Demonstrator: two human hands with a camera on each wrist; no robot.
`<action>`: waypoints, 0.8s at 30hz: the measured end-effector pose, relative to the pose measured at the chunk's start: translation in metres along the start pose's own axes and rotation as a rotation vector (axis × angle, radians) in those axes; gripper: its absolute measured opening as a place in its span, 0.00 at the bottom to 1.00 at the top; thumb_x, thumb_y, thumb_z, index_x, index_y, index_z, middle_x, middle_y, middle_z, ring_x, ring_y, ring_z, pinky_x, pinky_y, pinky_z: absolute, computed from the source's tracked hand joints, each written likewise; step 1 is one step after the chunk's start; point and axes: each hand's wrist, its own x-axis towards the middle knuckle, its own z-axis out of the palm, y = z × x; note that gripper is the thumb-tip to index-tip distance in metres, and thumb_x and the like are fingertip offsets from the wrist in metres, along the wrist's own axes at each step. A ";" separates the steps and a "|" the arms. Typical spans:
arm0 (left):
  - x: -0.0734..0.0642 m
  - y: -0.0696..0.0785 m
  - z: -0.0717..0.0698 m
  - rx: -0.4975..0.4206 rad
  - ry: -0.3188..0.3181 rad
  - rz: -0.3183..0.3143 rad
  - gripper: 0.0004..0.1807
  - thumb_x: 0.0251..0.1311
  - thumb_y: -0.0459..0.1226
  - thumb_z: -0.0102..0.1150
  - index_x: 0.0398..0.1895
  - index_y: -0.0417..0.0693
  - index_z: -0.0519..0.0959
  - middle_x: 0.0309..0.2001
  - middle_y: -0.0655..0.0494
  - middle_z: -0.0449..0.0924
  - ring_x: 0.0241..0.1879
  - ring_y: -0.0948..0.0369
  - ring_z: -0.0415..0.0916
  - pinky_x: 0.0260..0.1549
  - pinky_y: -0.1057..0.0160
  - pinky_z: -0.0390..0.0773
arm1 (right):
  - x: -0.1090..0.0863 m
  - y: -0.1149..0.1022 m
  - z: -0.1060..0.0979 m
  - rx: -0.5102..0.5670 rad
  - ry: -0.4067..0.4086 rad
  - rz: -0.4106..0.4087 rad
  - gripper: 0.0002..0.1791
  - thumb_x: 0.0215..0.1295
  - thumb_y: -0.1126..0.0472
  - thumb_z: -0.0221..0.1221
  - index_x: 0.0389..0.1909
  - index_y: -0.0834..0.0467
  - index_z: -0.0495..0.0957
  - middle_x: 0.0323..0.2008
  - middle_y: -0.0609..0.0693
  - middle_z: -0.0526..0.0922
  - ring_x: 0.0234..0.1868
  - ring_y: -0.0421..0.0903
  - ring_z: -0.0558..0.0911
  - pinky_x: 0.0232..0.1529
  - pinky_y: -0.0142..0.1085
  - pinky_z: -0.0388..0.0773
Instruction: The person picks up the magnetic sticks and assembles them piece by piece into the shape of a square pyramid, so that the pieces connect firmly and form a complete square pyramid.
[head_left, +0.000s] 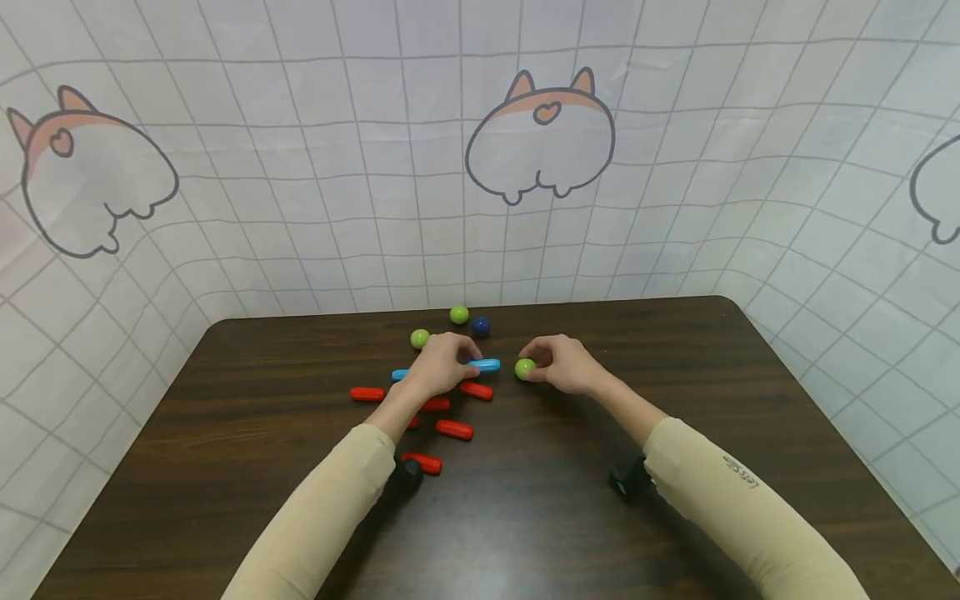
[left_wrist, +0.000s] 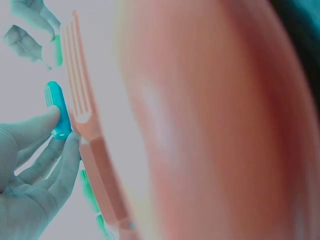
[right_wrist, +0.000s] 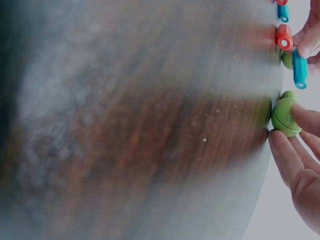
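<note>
Left hand (head_left: 442, 364): I read its grip as closed, pinching a light blue stick (head_left: 486, 365) between thumb and fingers.
Held stick: near the middle of the worktop (head_left: 540, 525); my right wrist view shows it slightly off the surface. Its free end points toward the right hand and stands apart from it.
Right hand (head_left: 562, 364): I read its grip as closed, pinching a green ball (head_left: 525, 369) between thumb and fingers.
Held ball: just right of the held stick, not touching it. It sits close to the surface; I cannot tell whether it makes contact.
Second light blue stick (head_left: 400, 375): lies left of the left hand, which partly covers it.
Red sticks (head_left: 454, 429): I count six, lying near and below the left hand and forearm; some are partly hidden.
Loose green balls (head_left: 459, 314): two, beyond the left hand; one lies at the far edge, the other nearer and further left.
Dark blue ball (head_left: 481, 326): just beside the farther loose ball.
Sleeves (head_left: 322, 508): cream, with lettering on the right one.
Backdrop (head_left: 360, 208): white cloth, grid lines, cartoon animal prints.
</note>
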 end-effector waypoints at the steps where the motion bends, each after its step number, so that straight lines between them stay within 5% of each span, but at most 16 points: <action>1: 0.000 0.001 0.001 -0.004 0.000 0.004 0.08 0.63 0.33 0.71 0.44 0.44 0.87 0.42 0.53 0.85 0.45 0.56 0.79 0.49 0.55 0.79 | -0.001 0.000 0.000 0.002 0.000 0.000 0.14 0.66 0.63 0.69 0.52 0.58 0.84 0.48 0.53 0.85 0.50 0.52 0.83 0.53 0.49 0.79; 24: 0.005 0.008 0.012 -0.033 -0.031 0.011 0.07 0.64 0.33 0.70 0.44 0.42 0.86 0.39 0.55 0.85 0.41 0.58 0.80 0.45 0.57 0.81 | 0.002 -0.004 0.002 0.021 0.002 -0.006 0.14 0.67 0.63 0.69 0.52 0.59 0.84 0.47 0.53 0.86 0.50 0.53 0.84 0.51 0.48 0.81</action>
